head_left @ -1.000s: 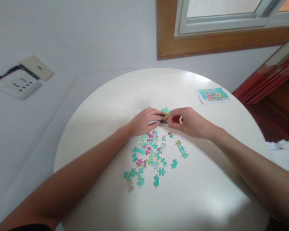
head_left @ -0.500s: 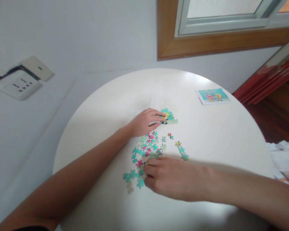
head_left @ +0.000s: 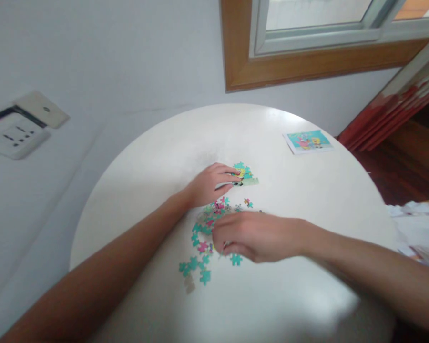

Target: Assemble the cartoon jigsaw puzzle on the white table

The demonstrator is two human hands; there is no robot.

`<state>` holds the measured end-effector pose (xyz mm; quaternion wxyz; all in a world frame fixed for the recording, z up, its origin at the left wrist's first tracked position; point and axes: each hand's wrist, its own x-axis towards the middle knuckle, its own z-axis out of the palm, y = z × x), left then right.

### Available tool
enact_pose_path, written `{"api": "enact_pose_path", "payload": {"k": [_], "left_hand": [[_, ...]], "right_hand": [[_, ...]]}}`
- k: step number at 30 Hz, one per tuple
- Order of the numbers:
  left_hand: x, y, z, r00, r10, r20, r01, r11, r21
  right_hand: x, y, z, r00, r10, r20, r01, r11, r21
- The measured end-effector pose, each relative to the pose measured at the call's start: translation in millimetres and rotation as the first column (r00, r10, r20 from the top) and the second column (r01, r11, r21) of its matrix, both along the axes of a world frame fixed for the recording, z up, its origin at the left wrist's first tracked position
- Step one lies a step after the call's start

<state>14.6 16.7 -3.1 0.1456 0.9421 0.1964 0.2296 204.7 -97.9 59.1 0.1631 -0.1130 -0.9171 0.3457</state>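
Note:
My left hand point(head_left: 212, 183) lies with fingers stretched out, its fingertips on a joined section of jigsaw puzzle point(head_left: 249, 176) that shows a yellow cartoon figure on teal. Over the heap of loose puzzle pieces point(head_left: 195, 238), my right hand point(head_left: 250, 236) is closed in a pinch. A small pale puzzle piece point(head_left: 221, 252) shows at its thumb and fingertips, blurred. A teal puzzle piece point(head_left: 236, 259) lies just below that hand, and others spread to its left. The right hand covers part of the heap.
All this is on a round white table point(head_left: 307, 190). A picture card point(head_left: 309, 141) with cartoon figures lies at the far right. Behind stand the wall, a wood-framed window point(head_left: 236, 71) and a socket point(head_left: 16, 136). Papers point(head_left: 414, 228) are beyond the right edge.
My right hand has moved up over the heap, uncovering the teal piece below it and hiding pieces on the right. The left hand keeps its place on the joined section. The view has shifted slightly.

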Motion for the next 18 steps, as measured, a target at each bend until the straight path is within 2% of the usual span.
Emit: {"api": "enact_pose_path", "payload": {"k": [2,4,5,7,10,12,16,18], "left_hand": [[0,1,0.0,1.0,-0.016,0.008,0.016,1.0,-0.003],[0,1,0.1,1.0,-0.009,0.013,0.009,1.0,-0.001],[0,1,0.2,1.0,0.002,0.014,-0.002,1.0,0.002],[1,1,0.5,1.0,0.015,0.007,-0.015,1.0,0.005],[1,0,0.9,1.0,0.005,-0.007,-0.005,1.0,0.002],[1,0,0.9,1.0,-0.001,-0.007,0.001,1.0,0.002],[1,1,0.2,1.0,-0.004,0.007,0.004,1.0,0.002],[1,1,-0.1,1.0,-0.004,0.01,0.004,1.0,-0.002]], "right_hand": [[11,20,0.6,0.959,-0.257,-0.117,0.237,0.958,-0.161],[26,42,-2.0,0.844,-0.497,-0.201,0.446,0.859,-0.25],[34,53,-4.8,0.785,-0.577,-0.226,0.521,0.811,-0.266],[50,74,-13.4,0.692,-0.685,-0.227,0.626,0.727,-0.283],[70,99,-30.4,0.635,-0.764,-0.111,0.721,0.639,-0.268],[78,108,-40.7,0.636,-0.77,-0.061,0.738,0.629,-0.244],[83,112,-50.6,0.701,-0.713,-0.011,0.696,0.688,-0.205],[83,111,-50.7,0.713,-0.701,0.011,0.689,0.698,-0.196]]}}
